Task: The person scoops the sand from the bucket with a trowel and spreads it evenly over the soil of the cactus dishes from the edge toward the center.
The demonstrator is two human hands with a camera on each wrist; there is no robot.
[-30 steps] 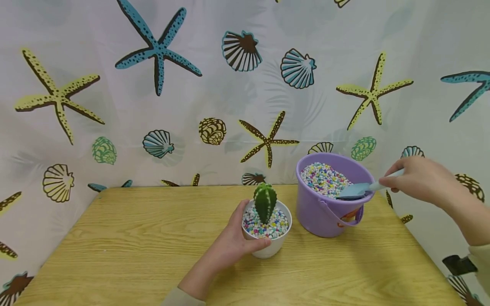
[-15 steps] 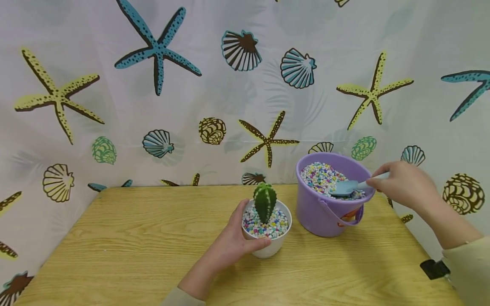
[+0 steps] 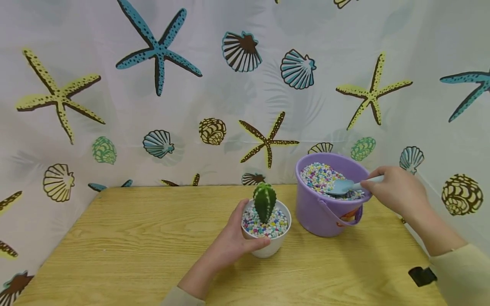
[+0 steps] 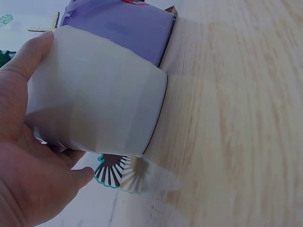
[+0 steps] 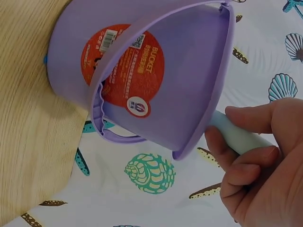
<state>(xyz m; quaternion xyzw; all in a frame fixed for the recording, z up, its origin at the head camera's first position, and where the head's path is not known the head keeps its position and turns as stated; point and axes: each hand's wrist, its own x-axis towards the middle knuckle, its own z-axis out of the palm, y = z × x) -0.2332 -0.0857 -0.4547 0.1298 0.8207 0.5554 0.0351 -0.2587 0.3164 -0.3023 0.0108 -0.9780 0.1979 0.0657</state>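
With its fingers and thumb around the side, my left hand grips a white pot standing on the table. Multicoloured pebbles fill the pot around a green cactus. My right hand holds the pale handle of a light blue scoop. The scoop's blade lies on the pebbles inside a purple bucket, its handle passing over the right rim. In the right wrist view, the thumb and fingers curl round the scoop handle beside the bucket's rim; the blade is hidden there.
The bucket's purple handle hangs down its front right side. Everything stands on a wood-grain table. A white curtain printed with starfish and shells rises behind and beside it. A black clip-like piece is at the right sleeve.
The right hand has moved left, pushing the scoop from the bucket's right rim farther in over the pebbles. The left hand and the pot have stayed in place.
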